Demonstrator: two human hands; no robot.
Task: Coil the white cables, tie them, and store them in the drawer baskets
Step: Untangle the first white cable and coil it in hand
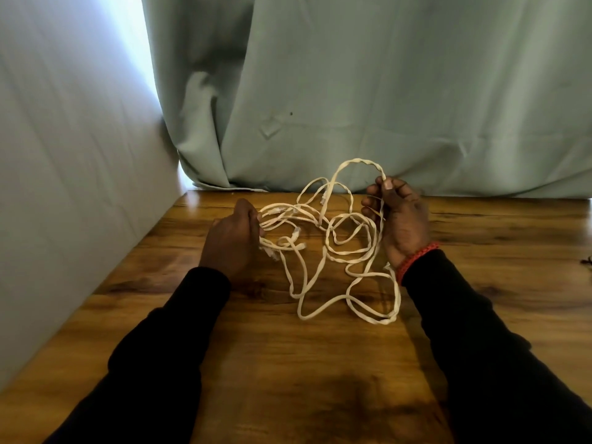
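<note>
The white cables (333, 245) are not yet coiled, so I think it is best to free one strand from the tangle first and wind it in even loops. The tangle lies on the wooden table (288, 363) between both hands. The left hand (232, 241) grips several strands at the tangle's left edge, and the right hand (398, 219) pinches a raised loop at its right edge.
</note>
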